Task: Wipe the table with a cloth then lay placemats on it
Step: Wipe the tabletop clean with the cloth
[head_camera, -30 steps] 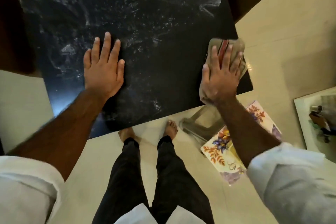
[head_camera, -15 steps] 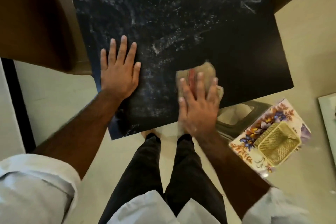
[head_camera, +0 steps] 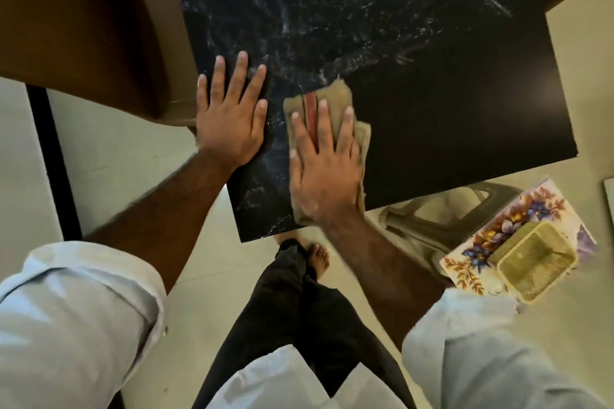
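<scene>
Black stone-look table (head_camera: 448, 103), streaked with pale smears beyond the fingers, is in the wiping step: the right hand (head_camera: 324, 169) lies flat with fingers spread, pressing the tan cloth (head_camera: 335, 100) on the near edge, while the left hand (head_camera: 229, 123), open and empty, braces just beside it. The next move probably calls for pushing the cloth away towards those smears, since the patch right of the hands looks clean. Flowered placemats (head_camera: 545, 206) wait under a small basket (head_camera: 531, 262) to the right of the right arm, over a pale tiled floor (head_camera: 126, 159).
</scene>
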The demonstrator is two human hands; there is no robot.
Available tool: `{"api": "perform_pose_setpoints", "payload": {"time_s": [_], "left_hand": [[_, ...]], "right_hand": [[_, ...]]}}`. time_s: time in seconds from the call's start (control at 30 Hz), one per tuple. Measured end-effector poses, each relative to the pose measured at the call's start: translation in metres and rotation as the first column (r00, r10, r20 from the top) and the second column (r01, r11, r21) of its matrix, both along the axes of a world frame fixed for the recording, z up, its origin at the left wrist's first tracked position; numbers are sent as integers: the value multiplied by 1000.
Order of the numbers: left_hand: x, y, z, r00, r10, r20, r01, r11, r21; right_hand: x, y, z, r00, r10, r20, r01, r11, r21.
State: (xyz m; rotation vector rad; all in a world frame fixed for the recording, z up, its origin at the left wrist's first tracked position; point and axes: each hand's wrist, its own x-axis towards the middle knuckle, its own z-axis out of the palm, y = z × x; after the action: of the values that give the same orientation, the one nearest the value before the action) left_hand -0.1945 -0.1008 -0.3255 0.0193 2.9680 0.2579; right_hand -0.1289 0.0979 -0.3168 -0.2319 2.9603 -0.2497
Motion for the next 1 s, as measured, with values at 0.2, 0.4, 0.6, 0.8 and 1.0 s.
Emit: {"api": "perform_pose_setpoints", "payload": {"time_s": [0.2, 0.4, 0.6, 0.8, 1.0], "left_hand": [[28, 30, 21, 998, -6, 62, -1, 994, 109], [98, 141, 17, 989, -145, 12, 143, 986, 89], [90, 141, 2, 996, -81, 46, 80, 996, 34], [11, 19, 5, 977, 210, 32, -209, 978, -19], [57, 98, 9, 998, -40, 46, 41, 999, -1]], "right_hand": [[15, 25, 8, 998, -49, 32, 56, 957, -286], [-44, 126, 8, 973, -214, -91, 204, 973, -107], [-54, 145, -6, 981, -153, -120, 153, 988, -10], [-54, 143, -12, 976, -162, -149, 170, 985, 42], [-55, 139, -14, 974, -171, -149, 187, 977, 101]]}}
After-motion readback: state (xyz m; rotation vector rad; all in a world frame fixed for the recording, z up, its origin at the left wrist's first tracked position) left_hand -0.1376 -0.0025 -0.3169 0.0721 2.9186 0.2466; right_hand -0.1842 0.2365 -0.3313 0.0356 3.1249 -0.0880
